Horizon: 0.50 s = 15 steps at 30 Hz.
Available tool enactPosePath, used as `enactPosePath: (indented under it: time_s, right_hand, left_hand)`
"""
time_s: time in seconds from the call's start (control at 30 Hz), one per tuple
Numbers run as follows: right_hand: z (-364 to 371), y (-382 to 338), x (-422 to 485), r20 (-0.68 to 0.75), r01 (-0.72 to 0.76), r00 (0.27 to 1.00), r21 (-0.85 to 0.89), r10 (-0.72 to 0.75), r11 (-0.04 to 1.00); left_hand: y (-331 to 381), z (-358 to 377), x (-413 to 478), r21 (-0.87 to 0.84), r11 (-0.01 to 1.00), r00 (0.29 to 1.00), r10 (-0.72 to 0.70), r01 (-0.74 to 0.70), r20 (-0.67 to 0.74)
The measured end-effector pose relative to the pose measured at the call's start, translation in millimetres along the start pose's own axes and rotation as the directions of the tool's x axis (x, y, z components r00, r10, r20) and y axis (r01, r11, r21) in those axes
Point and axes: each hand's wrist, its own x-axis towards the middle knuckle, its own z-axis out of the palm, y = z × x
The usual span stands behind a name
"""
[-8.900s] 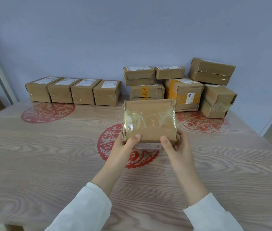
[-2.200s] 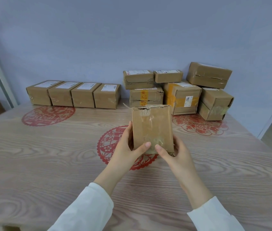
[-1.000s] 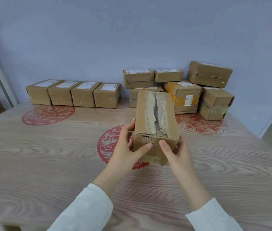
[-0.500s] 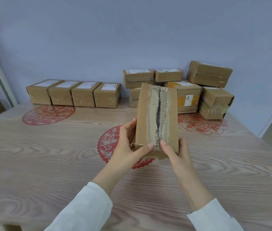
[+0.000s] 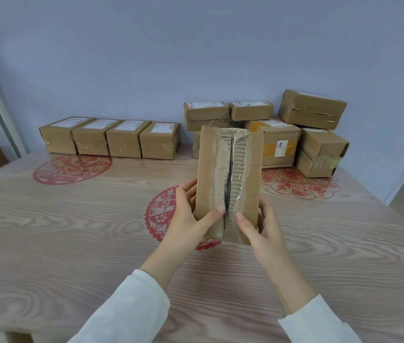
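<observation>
I am holding the box (image 5: 228,179) up between both hands, over the worktop (image 5: 72,243). Its long axis is running nearly upright, tipping slightly away from me, with the lower end sitting between my palms and the upper end pointing up toward the wall. The face with the torn seam (image 5: 229,169) is facing me. The split is running along the long axis, with bare corrugated ridges on either side.

My left hand (image 5: 186,214) is gripping the lower left edge, fingers wrapping behind and the left thumb (image 5: 217,211) lying across the front, its tip just beside the seam. My right hand (image 5: 260,226) is mirroring it on the lower right edge, with the right thumb (image 5: 241,217) ending just right of the split. Both forearms are angling inward and up from white sleeves.

A row of boxes (image 5: 109,138) is standing well beyond my left hand, and a pile of boxes (image 5: 314,134) beyond my right.
</observation>
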Motion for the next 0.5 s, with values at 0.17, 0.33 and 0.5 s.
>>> enactPosePath:
  time_s: [0.17,0.33,0.5]
  right_hand:
    - [4.1,-0.8,-1.4,-0.012,0.018,1.0,-0.015,-0.018,1.0]
    - [3.8,-2.1,1.0,-0.058,0.028,0.998,-0.05,-0.031,0.998]
    - [2.5,-1.8,-0.2,-0.053,0.014,0.998,-0.032,-0.016,0.999]
  left_hand:
    - [-1.7,-1.1,-0.5,0.007,1.0,1.0,0.004,-0.004,-0.004]
    - [-4.7,-1.1,-1.3,0.064,0.998,1.0,0.007,-0.007,0.006]
    - [-6.9,0.0,2.8,0.071,0.997,1.0,-0.016,0.017,-0.013]
